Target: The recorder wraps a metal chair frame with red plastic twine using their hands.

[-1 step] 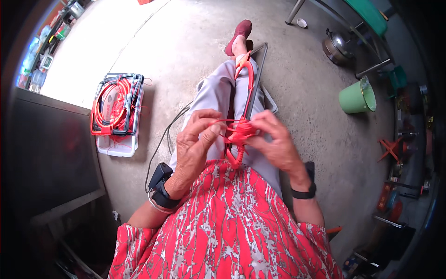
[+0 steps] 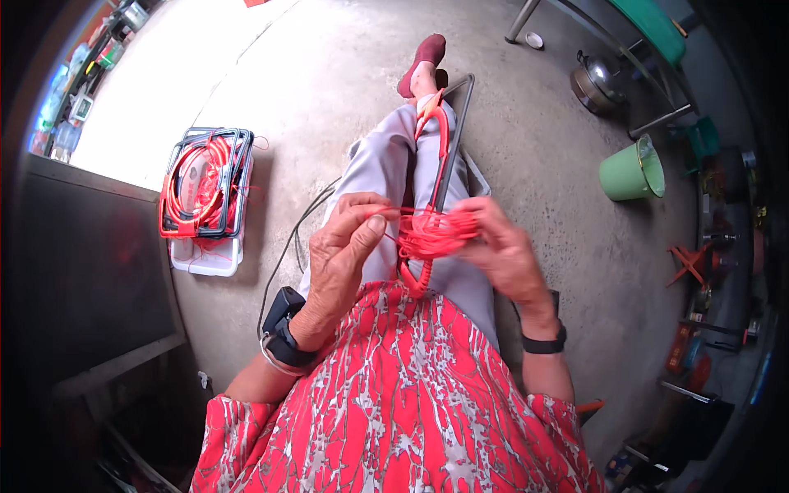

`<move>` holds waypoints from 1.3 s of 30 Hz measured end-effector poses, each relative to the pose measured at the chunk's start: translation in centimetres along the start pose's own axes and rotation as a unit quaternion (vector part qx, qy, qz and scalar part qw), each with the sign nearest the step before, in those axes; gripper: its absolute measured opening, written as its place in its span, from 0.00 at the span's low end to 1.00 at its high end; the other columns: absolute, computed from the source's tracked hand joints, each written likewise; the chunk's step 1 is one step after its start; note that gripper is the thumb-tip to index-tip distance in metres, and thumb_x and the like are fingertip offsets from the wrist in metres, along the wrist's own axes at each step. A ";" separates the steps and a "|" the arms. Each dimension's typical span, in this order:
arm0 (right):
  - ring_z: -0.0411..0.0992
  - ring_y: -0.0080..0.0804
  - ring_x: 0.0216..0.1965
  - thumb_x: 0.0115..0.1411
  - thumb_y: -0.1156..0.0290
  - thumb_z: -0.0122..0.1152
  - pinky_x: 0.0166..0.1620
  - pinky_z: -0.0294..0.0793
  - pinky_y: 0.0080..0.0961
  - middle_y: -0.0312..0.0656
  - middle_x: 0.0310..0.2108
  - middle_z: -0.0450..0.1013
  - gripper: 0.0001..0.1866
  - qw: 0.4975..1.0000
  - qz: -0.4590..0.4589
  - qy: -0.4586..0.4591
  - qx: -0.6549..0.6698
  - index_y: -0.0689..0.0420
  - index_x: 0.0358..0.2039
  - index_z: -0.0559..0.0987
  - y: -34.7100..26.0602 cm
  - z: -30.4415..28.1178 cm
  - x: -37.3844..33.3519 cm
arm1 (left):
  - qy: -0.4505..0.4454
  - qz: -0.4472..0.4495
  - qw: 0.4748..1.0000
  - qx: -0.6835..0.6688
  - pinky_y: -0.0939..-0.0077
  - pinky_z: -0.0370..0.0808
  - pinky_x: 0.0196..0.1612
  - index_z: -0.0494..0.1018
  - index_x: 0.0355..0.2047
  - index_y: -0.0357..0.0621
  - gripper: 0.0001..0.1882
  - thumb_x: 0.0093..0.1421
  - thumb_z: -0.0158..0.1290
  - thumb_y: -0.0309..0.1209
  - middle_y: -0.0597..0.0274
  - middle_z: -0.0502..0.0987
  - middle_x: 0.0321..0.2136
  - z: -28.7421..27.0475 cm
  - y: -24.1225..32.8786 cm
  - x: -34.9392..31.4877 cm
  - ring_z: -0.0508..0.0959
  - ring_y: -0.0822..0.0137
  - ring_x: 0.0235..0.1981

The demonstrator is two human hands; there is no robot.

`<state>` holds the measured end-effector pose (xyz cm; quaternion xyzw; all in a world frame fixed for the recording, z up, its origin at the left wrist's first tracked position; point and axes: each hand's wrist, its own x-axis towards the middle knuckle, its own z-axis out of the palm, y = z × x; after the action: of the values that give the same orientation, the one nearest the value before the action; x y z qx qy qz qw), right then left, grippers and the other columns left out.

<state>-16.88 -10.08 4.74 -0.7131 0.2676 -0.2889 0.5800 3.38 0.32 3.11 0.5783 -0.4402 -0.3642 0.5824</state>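
Head view: the left hand (image 2: pixel 339 242) pinches a strand of red cord (image 2: pixel 434 237); the right hand (image 2: pixel 511 259), its grip blurred, seems closed on the loops over the grey trousers (image 2: pixel 378 156). Red cord looks light, soft, tangle-prone; best held where loops gather.

Shines a little along the loose bundle of thin, bright red strands (image 2: pixel 434 237); probably smooth plastic, though blurred. Gleams harder, ribbed and glossy, on the curved red coil-wrapped piece (image 2: pixel 417 283). Reads as smooth, dull metal along the long bent grey rod (image 2: pixel 462 119). Shows soft matt cloth in the pale lilac-grey trousers (image 2: pixel 382 156), and printed cloth, equally matt, in the red-and-grey patterned top (image 2: pixel 411 386). Roughens to speckled, matt concrete across the grey floor (image 2: pixel 567 271). Shows smooth, low-sheen plastic in the pale green round bucket (image 2: pixel 622 177) and the shallow white tray (image 2: pixel 205 263). Glints as polished metal on the round silver lidded pot (image 2: pixel 606 76).
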 end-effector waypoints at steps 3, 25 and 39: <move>0.69 0.28 0.34 0.64 0.60 0.54 0.48 0.71 0.25 0.34 0.28 0.68 0.16 0.956 0.031 0.083 0.280 0.58 0.46 0.73 -0.7 -2.9 -2.5 | 0.030 -0.044 0.998 -0.032 0.75 0.69 0.47 0.75 0.38 0.35 0.20 0.66 0.48 0.43 0.62 0.76 0.36 0.5 -1.5 -1.1 0.73 0.71 0.39; 0.56 0.09 0.15 0.62 0.60 0.57 0.17 0.56 0.13 0.22 0.17 0.60 0.15 0.950 0.255 0.066 0.170 0.54 0.46 0.78 3.5 0.4 -4.6 | -0.063 -0.370 0.841 -0.390 0.72 0.71 0.37 0.66 0.46 0.39 0.16 0.67 0.45 0.39 0.60 0.72 0.28 3.2 -3.0 -2.4 0.73 0.68 0.29; 0.59 0.15 0.12 0.59 0.64 0.64 0.16 0.58 0.16 0.29 0.15 0.63 0.16 0.916 0.266 0.043 0.296 0.54 0.19 0.71 4.0 3.1 -6.0 | -0.071 -0.396 0.806 -0.434 0.70 0.69 0.31 0.65 0.37 0.43 0.07 0.61 0.44 0.32 0.57 0.71 0.20 2.6 -4.6 -1.7 0.70 0.63 0.21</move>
<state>-18.94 -4.46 -0.34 -0.3982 0.3741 -0.2200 0.8081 0.73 0.70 -1.75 0.3617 -0.0092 -0.7560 0.5455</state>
